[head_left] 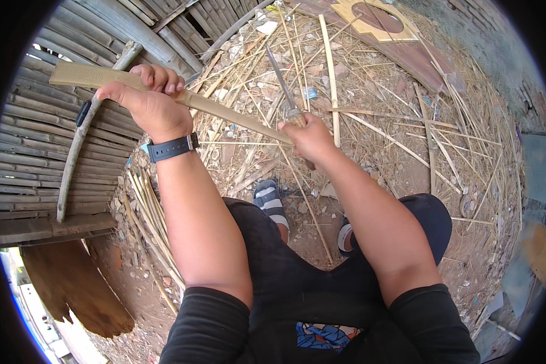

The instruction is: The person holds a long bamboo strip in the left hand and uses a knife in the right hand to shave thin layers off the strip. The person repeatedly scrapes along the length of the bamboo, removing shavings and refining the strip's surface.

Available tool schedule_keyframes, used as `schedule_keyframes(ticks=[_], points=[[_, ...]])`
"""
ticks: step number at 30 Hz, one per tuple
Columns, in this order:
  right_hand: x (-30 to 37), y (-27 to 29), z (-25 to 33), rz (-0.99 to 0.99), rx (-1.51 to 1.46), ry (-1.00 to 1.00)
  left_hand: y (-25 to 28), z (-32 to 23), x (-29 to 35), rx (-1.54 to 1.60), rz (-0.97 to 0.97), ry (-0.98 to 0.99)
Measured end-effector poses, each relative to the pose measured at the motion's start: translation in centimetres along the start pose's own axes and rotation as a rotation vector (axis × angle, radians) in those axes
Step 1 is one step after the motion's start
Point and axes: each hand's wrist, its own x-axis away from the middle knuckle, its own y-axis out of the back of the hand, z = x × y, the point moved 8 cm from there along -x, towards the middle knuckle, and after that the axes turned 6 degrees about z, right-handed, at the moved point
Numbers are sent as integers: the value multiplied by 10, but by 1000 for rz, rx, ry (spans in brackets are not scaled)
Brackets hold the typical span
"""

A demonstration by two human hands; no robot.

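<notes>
A long, flat bamboo strip [230,114] runs slantwise from the upper left down toward the middle. My left hand [155,103] is closed around it near its wider far-left end, the thumb lying along the strip. My right hand [314,142] grips a knife [278,71] by its wooden handle, with the narrow blade pointing up and away from me. The strip's lower end meets my right hand; whether those fingers also pinch it is hidden.
Bamboo slats and offcuts [330,73] litter the dirt floor. At left stand a bamboo wall [39,142] and a bent pole [73,151]. A bundle of thin strips [155,224] lies by my left forearm. A brown board with a round opening [346,27] lies far right.
</notes>
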Motion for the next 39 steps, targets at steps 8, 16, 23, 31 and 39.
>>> schedule_keyframes(ticks=[8,16,23,31,39], points=[[0,-75,-128,83,243,119,10,1,-8,-41,-17,-29],[-20,-49,-193,2,195,-165,0,4,-13,-22,-13,-32],[2,-68,-151,111,207,94,-12,-2,1,-89,-40,-39],[-36,-38,-261,-44,167,-260,-14,2,-5,-47,-65,-36],[-4,-52,-158,-2,269,63,-5,-19,3,-94,-112,-83]])
